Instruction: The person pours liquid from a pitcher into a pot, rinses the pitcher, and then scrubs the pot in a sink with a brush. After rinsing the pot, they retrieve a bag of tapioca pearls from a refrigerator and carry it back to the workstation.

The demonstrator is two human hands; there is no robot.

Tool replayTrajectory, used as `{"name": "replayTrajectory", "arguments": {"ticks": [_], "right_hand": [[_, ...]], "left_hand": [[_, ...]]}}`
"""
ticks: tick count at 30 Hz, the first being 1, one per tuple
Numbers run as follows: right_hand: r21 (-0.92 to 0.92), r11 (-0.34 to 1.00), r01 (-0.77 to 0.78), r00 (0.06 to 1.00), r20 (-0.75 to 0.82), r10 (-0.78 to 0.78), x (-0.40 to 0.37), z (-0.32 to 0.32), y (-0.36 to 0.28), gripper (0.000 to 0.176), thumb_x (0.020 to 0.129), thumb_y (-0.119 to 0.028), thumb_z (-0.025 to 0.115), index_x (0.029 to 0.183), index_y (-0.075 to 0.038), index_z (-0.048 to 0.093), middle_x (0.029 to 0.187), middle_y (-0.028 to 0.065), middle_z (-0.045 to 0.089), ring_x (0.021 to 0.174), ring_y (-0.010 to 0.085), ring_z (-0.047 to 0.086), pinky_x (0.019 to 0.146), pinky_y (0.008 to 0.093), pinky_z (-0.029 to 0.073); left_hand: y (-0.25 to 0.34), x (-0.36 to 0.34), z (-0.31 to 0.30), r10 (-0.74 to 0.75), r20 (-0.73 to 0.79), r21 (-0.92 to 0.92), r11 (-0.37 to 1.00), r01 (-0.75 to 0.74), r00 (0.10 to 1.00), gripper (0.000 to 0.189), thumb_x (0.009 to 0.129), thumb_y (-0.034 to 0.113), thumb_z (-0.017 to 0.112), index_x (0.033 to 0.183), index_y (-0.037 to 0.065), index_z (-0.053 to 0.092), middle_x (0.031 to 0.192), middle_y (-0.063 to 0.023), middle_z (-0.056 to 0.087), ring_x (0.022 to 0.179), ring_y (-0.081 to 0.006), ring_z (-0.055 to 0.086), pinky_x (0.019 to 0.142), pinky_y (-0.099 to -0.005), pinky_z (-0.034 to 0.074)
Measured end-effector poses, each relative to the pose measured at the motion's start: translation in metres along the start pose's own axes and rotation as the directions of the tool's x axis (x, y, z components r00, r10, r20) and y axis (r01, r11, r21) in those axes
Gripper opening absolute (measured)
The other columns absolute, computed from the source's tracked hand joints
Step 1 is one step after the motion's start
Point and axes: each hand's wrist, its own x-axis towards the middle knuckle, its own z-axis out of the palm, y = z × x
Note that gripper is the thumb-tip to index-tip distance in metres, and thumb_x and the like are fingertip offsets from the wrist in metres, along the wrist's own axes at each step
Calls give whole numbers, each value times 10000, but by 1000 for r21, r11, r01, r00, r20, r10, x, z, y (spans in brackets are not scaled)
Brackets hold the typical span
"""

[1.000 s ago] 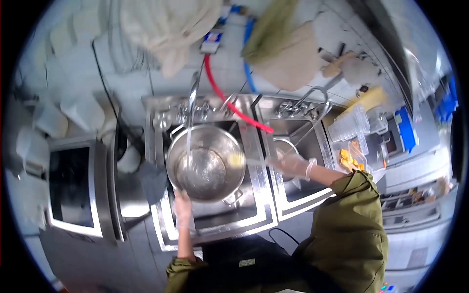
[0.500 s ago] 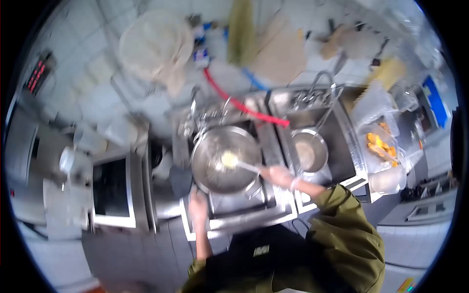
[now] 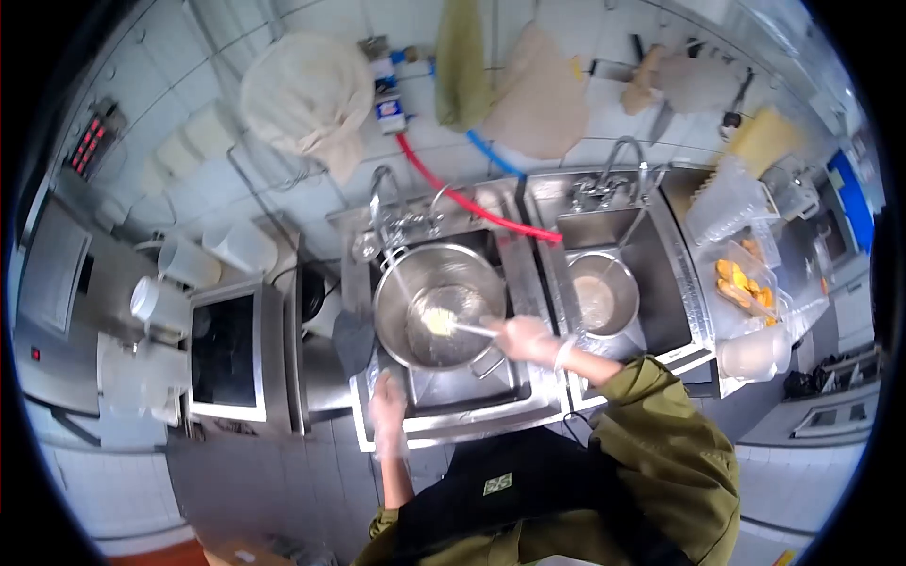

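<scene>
A large steel pot (image 3: 389,330) sits in the left sink (image 3: 453,396), with a shiny wet-looking inside. My right hand (image 3: 527,341), in a clear glove, is closed round the handle of a scrub brush (image 3: 439,322). The brush's pale yellowish head is inside the pot. At the left front corner of the sink, my gloved left hand (image 3: 387,406) lies by the rim, its fingers loosely extended and apart from the pot. Beside it a dark grey cloth-like piece (image 3: 353,345) hangs over the sink edge.
The tap (image 3: 379,203) stands behind the pot, and a red hose (image 3: 453,195) runs across to the right sink. A smaller pot (image 3: 630,300) with cloudy liquid sits there. Farther right is a plastic container of orange-yellow pieces (image 3: 741,281). White tubs (image 3: 241,247) stand at left.
The view has steadied and shifted slightly. The brush head has moved a little lower in the pot. My left hand stays by the sink's front corner.
</scene>
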Motion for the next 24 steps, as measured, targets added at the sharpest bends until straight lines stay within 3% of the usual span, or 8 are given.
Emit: {"name": "replayTrajectory", "arguments": {"ticks": [7,14,15,19,20,22,23,24], "right_hand": [[-114,993,-14,994,107,26,-93,36,36,625,786,-114,440,1358,-111,188,556,142,553,483,316,553,432,442,425],[123,988,-93,995,-9,94,-130,44,59,521,815,-158,428,1320,-178,304,559,171,548,517,353,557,492,444,446],[176,981,-81,994,-53,91,-129,35,57,506,814,-163,433,1308,-181,329,561,172,549,525,353,559,506,441,451],[420,899,-122,988,-38,151,-127,-36,28,400,780,-139,495,1178,-125,454,734,175,598,634,335,595,581,399,483],[443,893,-82,990,-71,126,-125,-46,27,364,778,-135,494,1141,-108,476,734,165,598,638,315,604,590,381,486],[531,847,9,996,-80,40,-117,-86,26,334,768,-136,514,1097,-85,497,766,126,586,666,227,600,622,322,482],[592,806,14,995,-89,48,-110,-97,34,330,759,-141,561,1079,-70,517,816,85,565,719,146,563,655,263,461],[366,834,414,853,-476,-214,-105,-115,35,256,769,-130,578,1017,-73,553,846,94,588,774,153,589,688,260,474]], "left_hand": [[20,8,27,119,-16,-13,993,-119,993,325,861,198,446,1124,27,530,811,-173,625,730,-270,610,693,-330,464],[55,-2,45,111,74,87,989,-118,991,317,837,196,481,1134,96,534,964,-207,594,874,-356,582,756,-395,459],[75,-10,46,221,85,151,961,-231,972,328,833,192,490,1147,104,524,970,-191,596,868,-356,582,753,-399,461],[144,-38,74,570,310,280,710,-646,761,500,775,152,569,1252,155,418,1156,-126,506,971,-291,543,752,-359,476],[173,-47,84,826,283,192,450,-872,488,563,741,134,605,1264,159,398,1188,-116,482,978,-273,534,752,-346,481],[221,-56,103,855,425,230,217,-949,298,474,723,126,615,1179,131,488,1082,-60,559,889,-228,579,695,-320,500],[231,-48,116,831,429,256,263,-930,353,394,728,124,603,1115,123,525,1014,-59,587,832,-227,597,661,-327,503],[243,-41,127,805,431,281,309,-909,407,318,734,123,591,1050,116,563,947,-58,614,776,-225,614,626,-333,506]]}}
